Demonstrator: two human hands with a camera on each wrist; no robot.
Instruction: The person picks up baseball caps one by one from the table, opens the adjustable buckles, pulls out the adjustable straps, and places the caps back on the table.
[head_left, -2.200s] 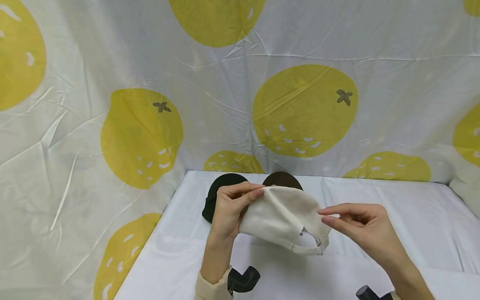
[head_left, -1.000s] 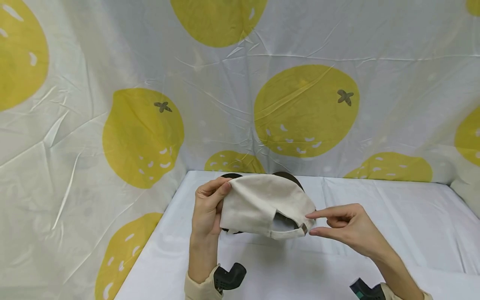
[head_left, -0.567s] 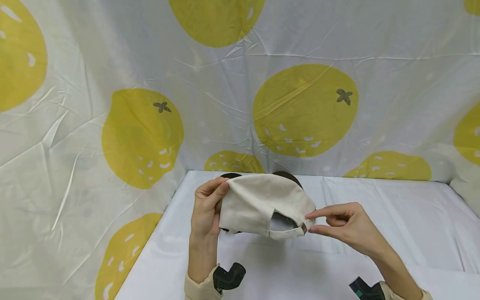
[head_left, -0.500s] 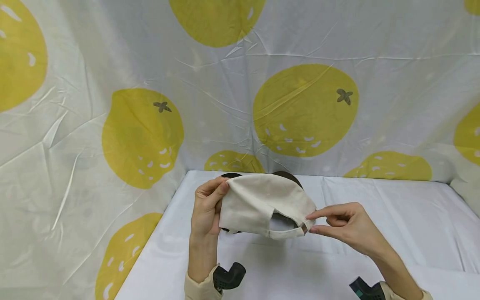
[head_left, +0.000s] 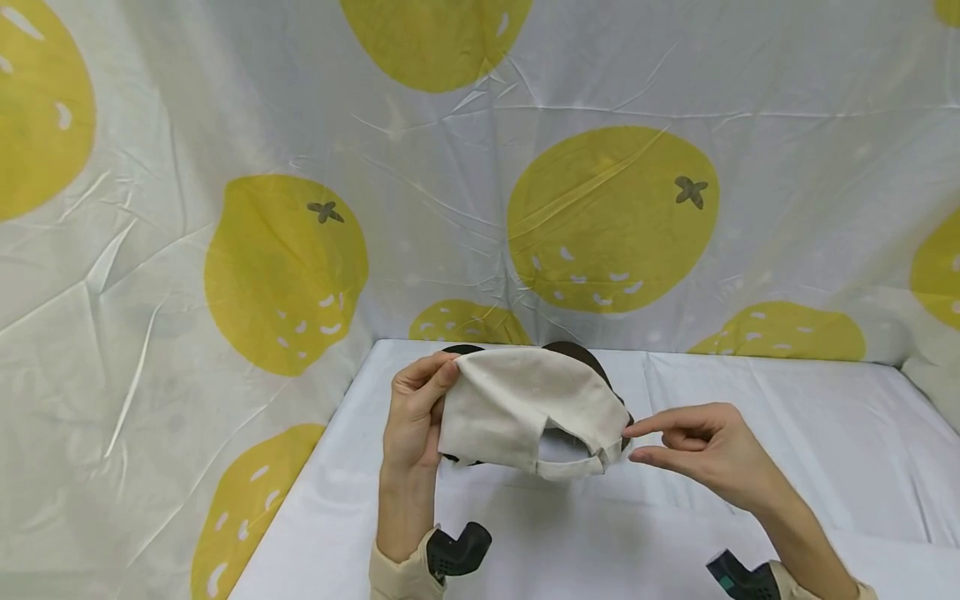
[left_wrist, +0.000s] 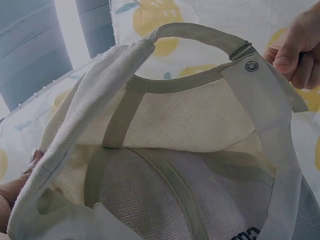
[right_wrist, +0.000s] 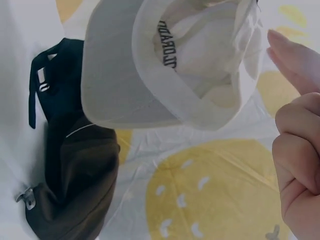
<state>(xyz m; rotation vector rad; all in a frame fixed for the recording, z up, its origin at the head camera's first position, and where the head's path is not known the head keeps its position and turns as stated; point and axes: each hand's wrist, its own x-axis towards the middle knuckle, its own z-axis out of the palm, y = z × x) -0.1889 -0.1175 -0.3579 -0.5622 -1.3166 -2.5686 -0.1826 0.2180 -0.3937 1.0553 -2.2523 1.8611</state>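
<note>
1. From my end, I am watching the left hand [head_left: 412,408] pinching the cream cap [head_left: 517,408] by its left edge, thumb on the near side. I am judging that a grip this far out is leaving the back uncovered for the right hand.

2. The cream cap is hanging in the air above the white table [head_left: 787,433], crown up. Its back strap [head_left: 570,469] is facing the person and the brim [right_wrist: 110,70] is pointing away, probably so that the fastening is within easy reach.

3. The right hand [head_left: 712,446] is holding nothing: thumb and index finger are reaching out with a gap between them, while the other fingers are curling in. The tips are hovering right by the cap's right edge; I am not able to tell whether the index finger is touching it.

4. Through the left wrist view I am looking into the cap, where a metal eyelet [left_wrist: 251,65] is sitting beside the strap's end, close to the right thumb.

5. Behind, a brown cap [head_left: 573,354] and a black cap [head_left: 462,350] are resting toward the table's far side, mostly hidden, apparently leaving the near side for handling.
</note>
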